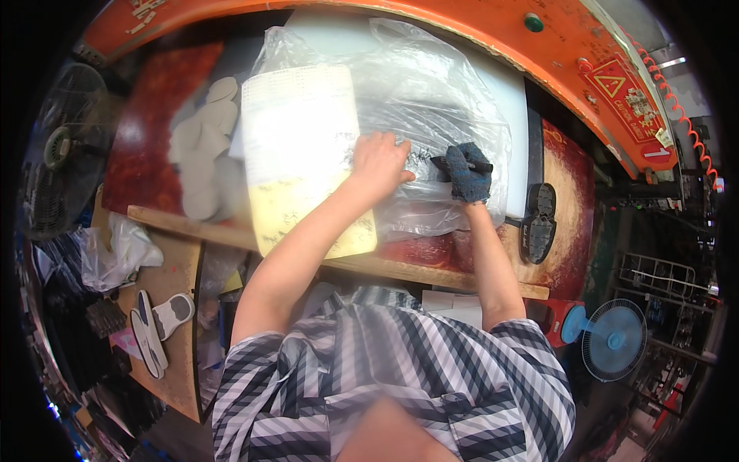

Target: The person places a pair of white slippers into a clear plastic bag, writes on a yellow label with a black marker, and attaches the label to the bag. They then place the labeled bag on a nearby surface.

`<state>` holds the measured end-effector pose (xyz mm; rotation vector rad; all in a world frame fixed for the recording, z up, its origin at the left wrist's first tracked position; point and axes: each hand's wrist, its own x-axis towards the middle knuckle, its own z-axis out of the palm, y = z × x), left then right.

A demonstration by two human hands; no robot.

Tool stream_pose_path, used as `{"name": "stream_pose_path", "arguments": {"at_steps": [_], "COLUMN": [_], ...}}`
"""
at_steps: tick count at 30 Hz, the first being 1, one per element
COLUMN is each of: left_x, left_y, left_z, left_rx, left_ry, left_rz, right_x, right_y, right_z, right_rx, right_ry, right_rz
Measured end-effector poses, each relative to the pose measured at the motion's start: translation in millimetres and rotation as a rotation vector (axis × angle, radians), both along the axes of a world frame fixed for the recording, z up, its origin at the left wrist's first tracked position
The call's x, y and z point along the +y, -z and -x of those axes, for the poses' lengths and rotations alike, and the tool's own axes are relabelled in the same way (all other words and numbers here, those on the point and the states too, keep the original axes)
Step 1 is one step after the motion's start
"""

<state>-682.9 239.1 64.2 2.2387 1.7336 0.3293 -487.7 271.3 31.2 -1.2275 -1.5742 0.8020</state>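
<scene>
Bag point(454, 77), clear plastic, large, one; lying flat and creased on the worktable point(431, 271) in front of you, between a pale sheet point(296, 115) on your left and a pair of black soles point(541, 223) on your right. Dark marks point(419, 156) show near its middle, between your hands.

Handling, as judged: very light, limp, slippery; apt to wrinkle and slide under a dragging point, and thin enough to tear if you press hard. Best hold: your palm flat beside the marked patch, film drawn smooth; to lift it, gather a fold at the rim.

Sheet, white above and yellow at its lower end, one; left edge of the bag meets it. Probably paper or thin card, stiffer than the film; take it by an edge or corner.

Black marker, as it appears point(481, 165), slim, one; likely light and rigid, best held low on the barrel near the tip.

Left hand point(381, 163), bare: fingers loosely bent and a little parted, thumb out to the side, laid across the sheet's right edge and the adjoining film; nothing seen pinched in it, its underside hidden from you.

Right hand point(469, 175), dark knitted glove: fingers closed round the marker, its barrel slanting across the grip, tip toward the marks; whether it touches the film, you cannot tell
</scene>
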Motion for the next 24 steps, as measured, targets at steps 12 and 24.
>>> {"name": "stream_pose_path", "arguments": {"at_steps": [12,24], "left_x": [1.2,-1.7], "left_y": [-2.2,-0.1], "left_z": [-0.7,1.8], "left_rx": [0.024,-0.007], "left_ry": [0.005,0.012], "left_rz": [0.032,-0.020], "right_x": [-2.3,0.6], "right_y": [-2.4,-5.5], "right_z": [-1.1,2.3], "right_rx": [0.031,0.041], "right_ry": [0.002,0.020], "right_rz": [0.077,0.074]}}
